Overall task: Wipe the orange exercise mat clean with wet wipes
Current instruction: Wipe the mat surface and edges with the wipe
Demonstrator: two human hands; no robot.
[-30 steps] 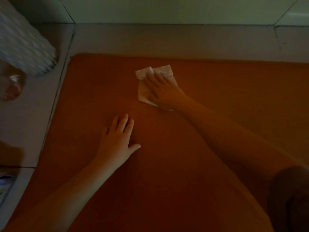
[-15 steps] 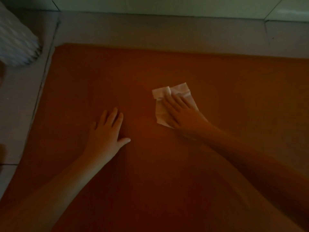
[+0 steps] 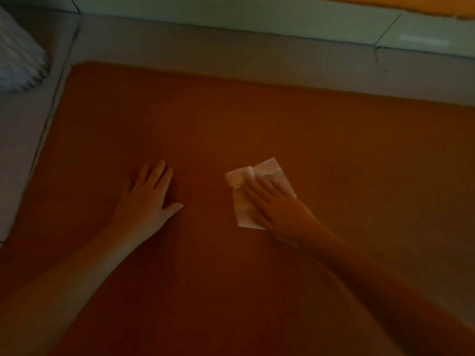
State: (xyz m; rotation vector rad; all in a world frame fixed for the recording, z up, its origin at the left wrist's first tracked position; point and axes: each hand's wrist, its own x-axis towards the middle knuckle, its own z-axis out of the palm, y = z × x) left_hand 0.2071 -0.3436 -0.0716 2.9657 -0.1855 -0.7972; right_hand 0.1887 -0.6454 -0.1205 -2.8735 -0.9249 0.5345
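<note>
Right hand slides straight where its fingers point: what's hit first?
Looks free: the right hand, flat on the wipe, points up-left over bare orange mat to its far edge; the left hand sits off that line.

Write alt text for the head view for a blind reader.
A person's right hand presses a creased white wet wipe flat onto a large orange exercise mat, fingers straight. The left hand rests flat on the mat, apart from the wipe. The mat lies on pale floor tiles; a white pleated object sits off its far left corner.
</note>
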